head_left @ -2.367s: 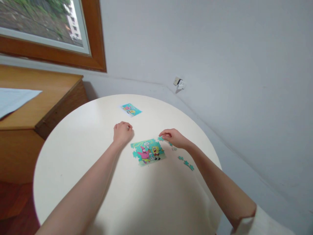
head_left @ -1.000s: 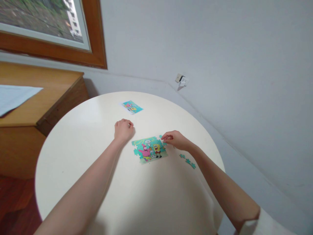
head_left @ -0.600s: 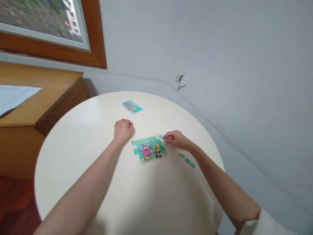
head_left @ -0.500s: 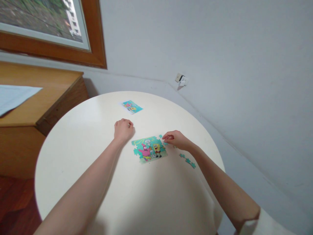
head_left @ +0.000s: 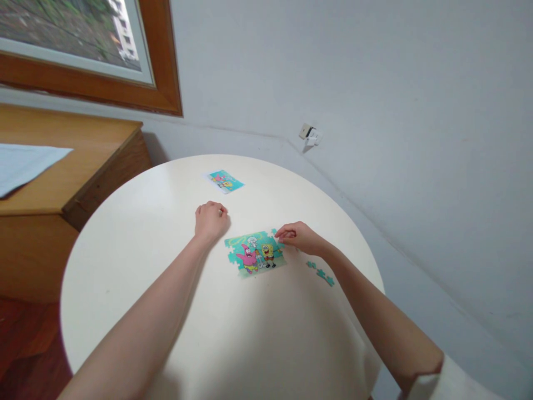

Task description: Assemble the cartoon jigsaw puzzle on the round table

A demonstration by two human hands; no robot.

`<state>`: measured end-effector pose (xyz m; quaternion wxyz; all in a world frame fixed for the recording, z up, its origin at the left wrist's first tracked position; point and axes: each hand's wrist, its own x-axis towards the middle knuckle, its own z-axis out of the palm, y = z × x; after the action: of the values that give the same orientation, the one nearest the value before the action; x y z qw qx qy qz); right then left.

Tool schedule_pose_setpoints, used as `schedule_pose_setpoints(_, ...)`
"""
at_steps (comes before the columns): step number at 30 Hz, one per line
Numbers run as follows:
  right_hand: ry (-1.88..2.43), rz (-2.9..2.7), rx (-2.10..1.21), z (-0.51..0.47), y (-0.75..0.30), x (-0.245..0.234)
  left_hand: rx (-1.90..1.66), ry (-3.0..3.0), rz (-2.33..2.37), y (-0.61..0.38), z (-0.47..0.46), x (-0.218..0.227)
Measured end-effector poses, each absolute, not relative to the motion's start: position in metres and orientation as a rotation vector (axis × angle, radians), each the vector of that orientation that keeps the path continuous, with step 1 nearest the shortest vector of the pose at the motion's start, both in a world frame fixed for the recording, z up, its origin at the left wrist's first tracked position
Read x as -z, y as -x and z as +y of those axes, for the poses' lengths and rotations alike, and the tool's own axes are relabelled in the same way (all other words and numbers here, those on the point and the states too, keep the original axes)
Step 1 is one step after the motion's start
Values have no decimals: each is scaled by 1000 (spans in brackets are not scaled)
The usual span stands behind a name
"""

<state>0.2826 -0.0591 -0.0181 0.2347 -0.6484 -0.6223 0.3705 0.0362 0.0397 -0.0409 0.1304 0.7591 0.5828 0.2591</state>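
A partly assembled jigsaw puzzle with cartoon figures on a teal ground lies flat on the white round table. My right hand is at its upper right edge. The thumb and fingers pinch together over a teal puzzle piece, mostly hidden under them. To the left and beyond the puzzle, my left hand rests on the table with its fingers curled in. Something small and pale shows between those fingers, too small to name.
Several loose teal puzzle pieces lie right of the puzzle, under my right forearm. A printed picture card with the same figures lies near the far edge. Beyond are a wall socket with a plug and a wooden cabinet at left.
My right hand has shifted very slightly left at the puzzle's upper right edge. My left hand stays where it was, and the puzzle looks the same.
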Motion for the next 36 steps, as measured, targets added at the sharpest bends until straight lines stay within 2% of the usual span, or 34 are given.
schedule_pose_setpoints(8,1740,-1741,-965,-59,-281,20,-755,-2207,1699,-37,38,40)
schedule_pose_setpoints(22,1755,-1655,-1077,-58,-282,16,-752,-2209,1705,-37,40,42)
schedule_pose_setpoints(36,1777,-1769,-919,-60,-278,19,-751,-2212,1690,-36,41,42)
